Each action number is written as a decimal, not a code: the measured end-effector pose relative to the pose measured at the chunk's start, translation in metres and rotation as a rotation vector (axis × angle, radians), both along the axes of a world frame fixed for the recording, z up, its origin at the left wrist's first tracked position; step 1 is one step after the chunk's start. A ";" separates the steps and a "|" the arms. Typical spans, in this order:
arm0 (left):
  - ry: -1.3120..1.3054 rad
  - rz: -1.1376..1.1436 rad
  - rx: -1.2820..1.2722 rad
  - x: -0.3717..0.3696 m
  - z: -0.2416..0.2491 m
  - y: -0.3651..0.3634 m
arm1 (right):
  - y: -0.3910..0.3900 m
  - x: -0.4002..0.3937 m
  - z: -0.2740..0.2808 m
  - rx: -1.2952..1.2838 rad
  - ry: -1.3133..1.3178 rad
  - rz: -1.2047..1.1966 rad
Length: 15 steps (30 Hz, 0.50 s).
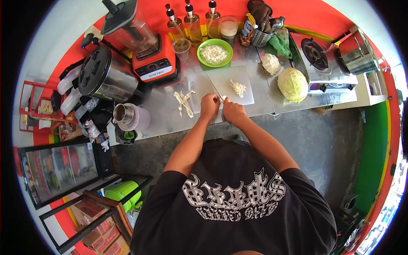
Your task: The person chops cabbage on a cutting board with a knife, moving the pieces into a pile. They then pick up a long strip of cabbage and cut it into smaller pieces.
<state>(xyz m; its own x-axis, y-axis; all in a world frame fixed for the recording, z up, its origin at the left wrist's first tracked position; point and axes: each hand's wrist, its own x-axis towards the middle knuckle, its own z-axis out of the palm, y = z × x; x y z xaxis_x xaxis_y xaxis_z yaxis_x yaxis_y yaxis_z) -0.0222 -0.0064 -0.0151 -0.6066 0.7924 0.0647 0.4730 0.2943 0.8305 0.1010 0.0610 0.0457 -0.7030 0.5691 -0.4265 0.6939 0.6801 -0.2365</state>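
My right hand [233, 110] is closed round the handle of a knife [213, 83], whose blade points away and to the left over a white cutting board [246, 97]. Beside it my left hand [210, 105] is closed at the board's near edge, fingers curled toward the blade. A small pale piece shows between the hands; what my left fingers grip is too small to make out. To the right of the blade lies a heap of finely cut white pieces [238, 88]. Pale, limp scraps [183, 103] lie left of the board.
Behind the board stands a green bowl [215, 64] of white shreds. A cabbage [293, 85] and a white lumpy bundle [270, 64] sit at right, near a gas stove [331, 87]. A red blender [154, 66], a flask [131, 117] and pump bottles [193, 29] line the left and back.
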 end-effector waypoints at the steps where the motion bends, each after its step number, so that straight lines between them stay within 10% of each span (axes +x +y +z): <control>1: 0.028 0.010 0.008 0.000 0.000 0.000 | -0.002 0.002 0.003 -0.004 0.004 -0.018; 15: 0.014 0.046 -0.125 0.004 0.010 0.000 | -0.014 0.009 -0.001 -0.014 0.015 -0.042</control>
<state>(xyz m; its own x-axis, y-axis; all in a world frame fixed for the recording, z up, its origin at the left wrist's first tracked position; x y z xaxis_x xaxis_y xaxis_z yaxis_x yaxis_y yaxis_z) -0.0186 -0.0067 -0.0047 -0.6425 0.7659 -0.0235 0.4681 0.4166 0.7793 0.1097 0.0475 0.0446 -0.6852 0.5920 -0.4243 0.7179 0.6473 -0.2562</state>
